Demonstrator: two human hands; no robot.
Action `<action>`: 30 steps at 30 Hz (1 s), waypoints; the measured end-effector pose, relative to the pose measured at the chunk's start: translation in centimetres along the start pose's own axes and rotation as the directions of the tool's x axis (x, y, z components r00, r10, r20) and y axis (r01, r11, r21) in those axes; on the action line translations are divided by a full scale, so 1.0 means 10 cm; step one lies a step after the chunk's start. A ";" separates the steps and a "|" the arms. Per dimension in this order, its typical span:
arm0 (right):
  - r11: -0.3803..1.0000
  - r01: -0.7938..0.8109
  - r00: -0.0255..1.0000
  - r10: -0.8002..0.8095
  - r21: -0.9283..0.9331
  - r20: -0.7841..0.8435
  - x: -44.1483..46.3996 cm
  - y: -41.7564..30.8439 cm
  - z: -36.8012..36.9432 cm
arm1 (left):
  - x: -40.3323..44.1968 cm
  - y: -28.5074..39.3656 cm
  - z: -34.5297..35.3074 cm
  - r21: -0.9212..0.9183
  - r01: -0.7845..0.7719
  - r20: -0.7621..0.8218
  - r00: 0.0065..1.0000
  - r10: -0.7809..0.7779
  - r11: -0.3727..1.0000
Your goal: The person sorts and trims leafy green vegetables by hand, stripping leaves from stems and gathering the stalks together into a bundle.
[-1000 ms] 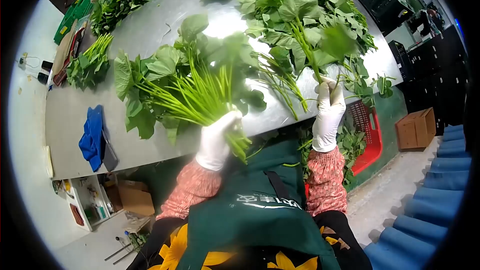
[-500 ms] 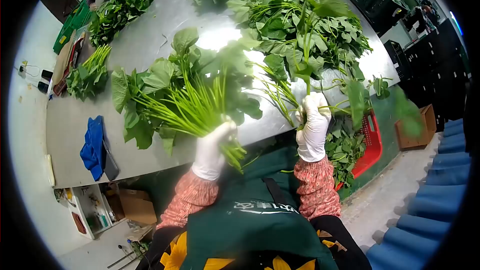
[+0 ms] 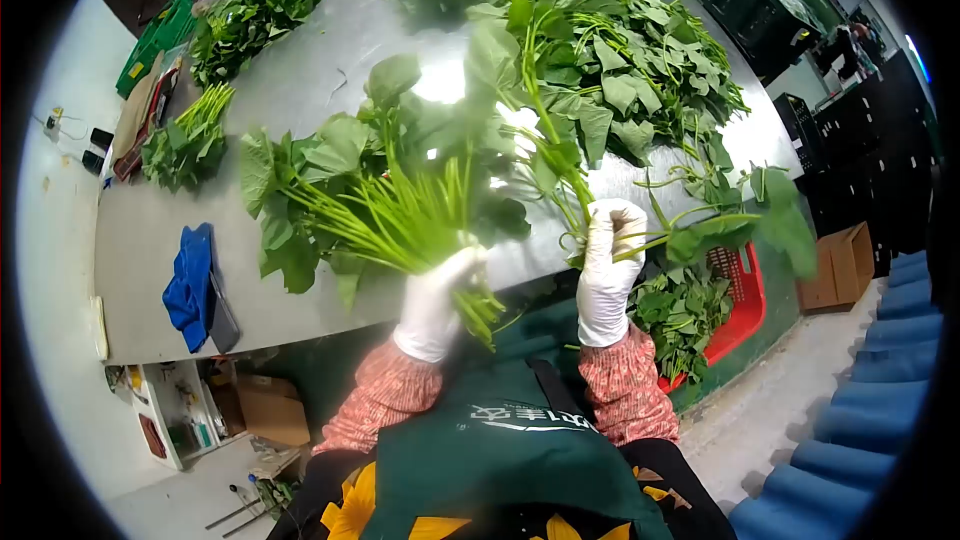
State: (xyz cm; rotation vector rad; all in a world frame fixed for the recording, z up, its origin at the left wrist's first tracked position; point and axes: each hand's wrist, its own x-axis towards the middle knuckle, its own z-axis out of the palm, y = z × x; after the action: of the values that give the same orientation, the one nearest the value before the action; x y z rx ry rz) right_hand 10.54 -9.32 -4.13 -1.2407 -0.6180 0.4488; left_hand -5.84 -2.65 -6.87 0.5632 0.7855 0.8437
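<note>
Near worktop (image 3: 130, 265) edge, L grip (image 3: 437, 298) is wrapped round a stem bunch (image 3: 390, 225) fanning to 11 o'clock. R grip (image 3: 607, 275) pinches a leafy sprig (image 3: 547, 120), just shifted toward 9, so less gap betw. sprig & bunch. From R grip: trailing shoot (image 3: 712, 232) juts to 3, in the way above red crate (image 3: 742, 320) at 4; leaf heap (image 3: 640, 70) at 12. Blue cloth (image 3: 188, 285): 9 o'clock from L grip.
</note>
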 end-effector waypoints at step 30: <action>0.982 0.134 0.988 -0.143 -0.130 -0.062 -0.06 0.16 -0.19 | -0.16 0.03 -0.02 -0.199 0.083 0.220 0.975 -0.038 0.977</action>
State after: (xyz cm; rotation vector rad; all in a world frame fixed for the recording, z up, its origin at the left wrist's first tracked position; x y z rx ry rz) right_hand 11.39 -10.65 -6.16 -1.3173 -0.6751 0.2512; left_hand -6.77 -3.75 -6.14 0.4340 0.5073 0.7820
